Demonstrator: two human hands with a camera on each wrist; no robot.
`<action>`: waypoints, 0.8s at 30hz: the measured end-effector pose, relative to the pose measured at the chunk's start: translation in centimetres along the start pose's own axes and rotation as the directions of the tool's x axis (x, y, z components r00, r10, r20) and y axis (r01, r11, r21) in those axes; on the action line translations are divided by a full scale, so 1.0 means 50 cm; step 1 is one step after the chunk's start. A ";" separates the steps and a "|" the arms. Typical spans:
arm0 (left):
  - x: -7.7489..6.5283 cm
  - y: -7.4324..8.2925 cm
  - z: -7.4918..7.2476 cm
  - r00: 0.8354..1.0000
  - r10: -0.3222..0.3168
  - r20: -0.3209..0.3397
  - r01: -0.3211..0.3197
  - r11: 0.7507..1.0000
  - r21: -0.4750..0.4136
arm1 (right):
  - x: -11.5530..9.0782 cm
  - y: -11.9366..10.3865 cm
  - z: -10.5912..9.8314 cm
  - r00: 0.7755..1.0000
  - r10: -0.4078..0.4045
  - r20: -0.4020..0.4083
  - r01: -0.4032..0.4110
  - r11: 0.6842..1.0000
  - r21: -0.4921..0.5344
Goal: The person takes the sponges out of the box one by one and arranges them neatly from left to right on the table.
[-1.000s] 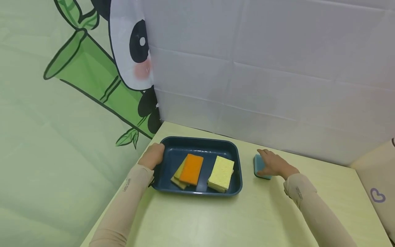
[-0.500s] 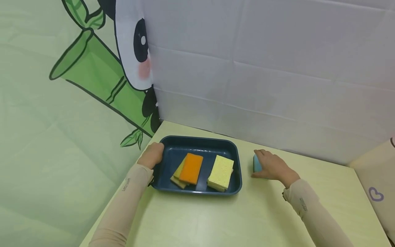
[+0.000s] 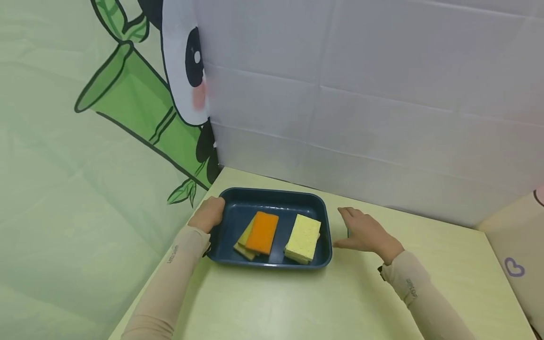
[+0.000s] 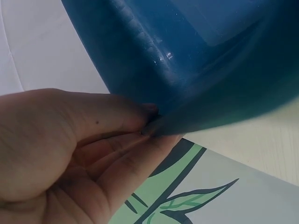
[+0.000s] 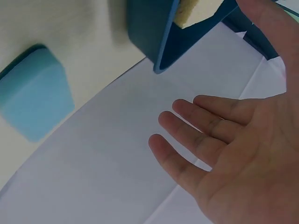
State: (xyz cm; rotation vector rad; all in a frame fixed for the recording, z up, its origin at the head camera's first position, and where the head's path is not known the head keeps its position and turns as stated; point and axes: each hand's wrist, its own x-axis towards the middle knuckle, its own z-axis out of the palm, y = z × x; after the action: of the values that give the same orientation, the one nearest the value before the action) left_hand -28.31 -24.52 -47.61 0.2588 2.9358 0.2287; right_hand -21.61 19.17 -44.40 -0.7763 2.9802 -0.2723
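A dark blue rectangular tray [image 3: 240, 203] lies on the table, and my left hand [image 3: 208, 215] pinches its left rim. In the left wrist view the thumb and fingers meet at the tray edge. An orange sponge [image 3: 263, 232] overlaps yellowish ones inside, beside a small stack of pale yellow sponges [image 3: 303, 237]. My right hand [image 3: 364, 231] is just off the tray's right side, fingers spread and thumb apart, holding nothing. Under that hand, a light blue sponge [image 5: 39, 91] with a dark layer rests on the table, almost wholly hidden in the head view.
The pale table [image 3: 272, 302] meets a white sheet [image 3: 382, 94] along its back edge. A green sheet with a bamboo drawing [image 3: 136, 94] hangs along the left. A cream panel with a purple heart [image 3: 514, 267] stands at the right.
My right hand has moved left, from above the blue sponge toward the tray's right side, and the sponge is now mostly covered from the head view. The left hand keeps its grip.
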 end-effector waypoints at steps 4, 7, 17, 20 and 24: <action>-0.002 0.003 -0.003 1.000 0.004 0.003 -0.004 1.000 0.006 | 0.014 -0.021 -0.001 1.000 -0.006 0.018 0.006 1.000 -0.002; -0.001 0.003 -0.003 1.000 0.009 -0.001 -0.009 1.000 0.012 | 0.025 -0.039 0.000 0.999 -0.016 0.041 0.017 1.000 -0.007; -0.001 0.004 -0.002 1.000 0.015 -0.009 -0.015 1.000 0.023 | 0.061 -0.105 0.013 0.992 -0.060 0.113 0.065 0.997 -0.048; -0.001 0.003 -0.001 1.000 0.015 -0.008 -0.015 1.000 0.020 | 0.073 -0.119 0.023 0.989 -0.080 0.128 0.087 0.995 -0.052; -0.001 0.002 0.000 1.000 0.015 -0.014 -0.014 1.000 0.020 | 0.087 -0.136 0.037 0.985 -0.101 0.142 0.109 0.993 -0.052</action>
State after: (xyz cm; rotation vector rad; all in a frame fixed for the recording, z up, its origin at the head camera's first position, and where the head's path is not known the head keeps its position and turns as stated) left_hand -28.25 -24.42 -47.57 0.2825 2.9527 0.2050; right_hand -21.97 10.92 -45.00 -0.9196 2.8329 -0.1284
